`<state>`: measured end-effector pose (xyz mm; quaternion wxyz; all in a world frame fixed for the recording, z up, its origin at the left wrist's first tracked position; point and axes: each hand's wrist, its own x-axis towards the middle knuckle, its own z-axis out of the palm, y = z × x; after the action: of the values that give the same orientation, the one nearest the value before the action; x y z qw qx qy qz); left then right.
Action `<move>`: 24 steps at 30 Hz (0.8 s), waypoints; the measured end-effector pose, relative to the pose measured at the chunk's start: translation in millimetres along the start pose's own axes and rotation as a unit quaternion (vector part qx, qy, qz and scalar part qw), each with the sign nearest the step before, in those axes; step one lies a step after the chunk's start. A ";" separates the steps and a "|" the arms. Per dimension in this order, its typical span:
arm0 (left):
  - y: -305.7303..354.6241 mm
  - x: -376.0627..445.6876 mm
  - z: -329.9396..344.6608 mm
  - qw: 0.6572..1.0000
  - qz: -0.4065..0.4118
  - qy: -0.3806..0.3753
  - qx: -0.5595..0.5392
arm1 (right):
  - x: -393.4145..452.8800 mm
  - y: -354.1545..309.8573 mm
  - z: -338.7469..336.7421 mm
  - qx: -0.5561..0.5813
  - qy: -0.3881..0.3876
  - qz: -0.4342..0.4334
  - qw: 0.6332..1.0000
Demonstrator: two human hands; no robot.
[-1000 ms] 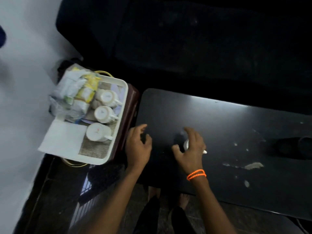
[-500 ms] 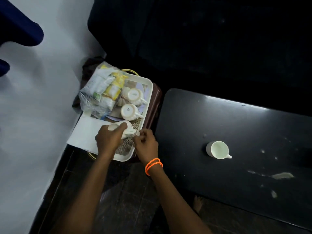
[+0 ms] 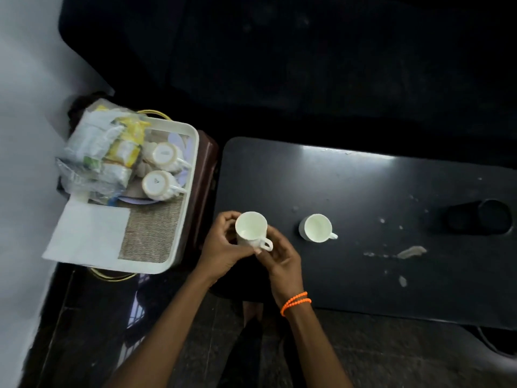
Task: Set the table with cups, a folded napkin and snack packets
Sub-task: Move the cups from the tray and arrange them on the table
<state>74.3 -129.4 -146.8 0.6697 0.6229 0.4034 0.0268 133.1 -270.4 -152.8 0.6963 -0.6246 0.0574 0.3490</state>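
While a first white ceramic cup (image 3: 318, 231) already stood upright on the black glossy table (image 3: 391, 197), the second white handled cup (image 3: 251, 230) was held mouth-up over the table's near left corner. The left hand (image 3: 223, 247) was wrapped around its body, fingers curled against the wall, and the right hand (image 3: 281, 257) pinched near the small handle. This looked like the cup-placing step, only partly done: two more white cups (image 3: 159, 175) lay upturned in the white plastic tray (image 3: 193, 152), beside the clear bag of snack packets (image 3: 100, 152) and the white paper napkin (image 3: 89, 231). Next, the held cup probably needed lowering onto the table, just beside the first, without knocking it.
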 end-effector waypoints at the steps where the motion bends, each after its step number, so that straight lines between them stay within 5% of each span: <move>1: -3.0 1.8 10.1 1.000 0.001 -0.013 0.019 | 1.2 4.3 -10.3 -0.012 0.023 -0.001 1.000; 7: -21.4 9.0 61.3 0.989 0.038 -0.040 0.138 | -1.2 29.4 -50.5 -0.068 0.171 0.019 0.983; 19: -28.3 16.5 107.3 0.977 0.074 -0.048 0.194 | 10.1 28.7 -79.4 -0.082 0.228 0.019 0.970; 24: -26.4 18.2 123.4 0.974 0.087 -0.057 0.201 | 10.3 34.4 -81.9 -0.075 0.319 0.054 0.943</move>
<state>145.0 -225.8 -191.1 0.5480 0.7780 0.3057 -0.0318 150.9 -341.5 -204.1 0.5727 -0.7495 0.2840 0.1721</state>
